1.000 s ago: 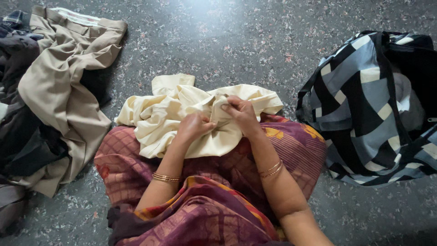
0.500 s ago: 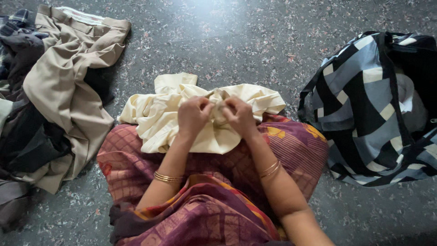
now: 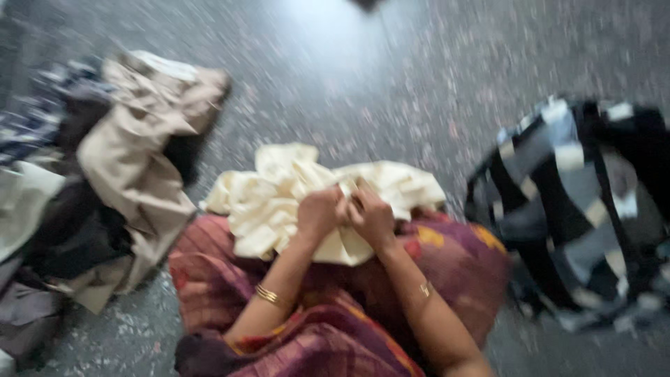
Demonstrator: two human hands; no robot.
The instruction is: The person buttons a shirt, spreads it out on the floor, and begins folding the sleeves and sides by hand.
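- speckled grey floor [image 3: 363, 84] fills the view, which is blurred.
- a heap of clothes [image 3: 105, 188], tan, dark and pale pieces tangled together, lies on the floor at the left.
- a bag [image 3: 579, 209] with black, grey and cream patches sits on the floor at the right, well apart from the heap.
- a maroon patterned skirt [image 3: 335, 293] covers the person's lap.
- a cream cloth [image 3: 279, 202] lies bunched on the lap, spilling forward onto the floor.
- left hand [image 3: 319, 213] has its fingers curled tight, pinching a fold of the cream cloth.
- right hand [image 3: 373, 216], touching the left, is curled onto the same fold.
- gold bangles [image 3: 269, 297] ring both wrists.
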